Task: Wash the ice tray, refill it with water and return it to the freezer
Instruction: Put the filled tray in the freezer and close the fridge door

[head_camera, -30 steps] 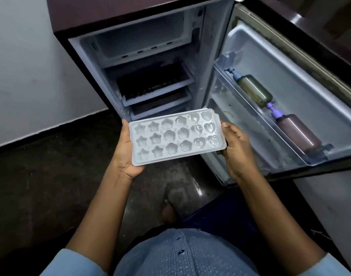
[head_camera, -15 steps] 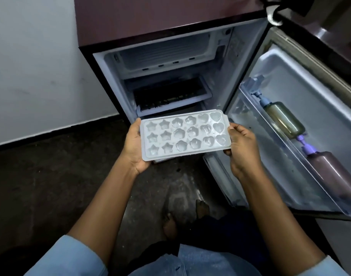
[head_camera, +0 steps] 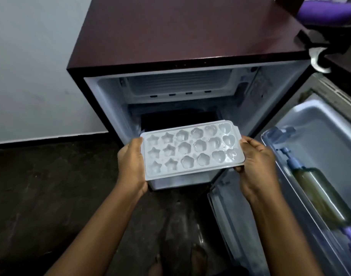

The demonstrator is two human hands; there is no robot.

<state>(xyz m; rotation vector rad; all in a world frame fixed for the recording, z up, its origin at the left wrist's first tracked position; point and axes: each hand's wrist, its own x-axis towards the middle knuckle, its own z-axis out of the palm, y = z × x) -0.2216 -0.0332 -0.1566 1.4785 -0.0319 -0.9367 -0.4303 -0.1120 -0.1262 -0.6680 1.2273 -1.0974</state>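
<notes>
A pale blue ice tray [head_camera: 192, 149] with star, flower and heart cells is held level in front of the open fridge. Water glints in the cells. My left hand [head_camera: 132, 163] grips its left short edge and my right hand [head_camera: 257, 161] grips its right short edge. The tray hangs below the freezer compartment [head_camera: 180, 84], which is open at the top of the small maroon fridge [head_camera: 170, 32], and it covers part of the lower shelves.
The fridge door [head_camera: 318, 140] stands open to the right, with a greenish bottle [head_camera: 318, 194] lying in its rack. A white wall [head_camera: 35, 66] is on the left. Dark floor [head_camera: 51, 196] lies below. A purple object [head_camera: 328, 10] sits at the top right.
The view has risen and moved closer, so the fridge top now shows. The tray, held in both hands, sits nearer the fridge opening, in front of the lower shelves.
</notes>
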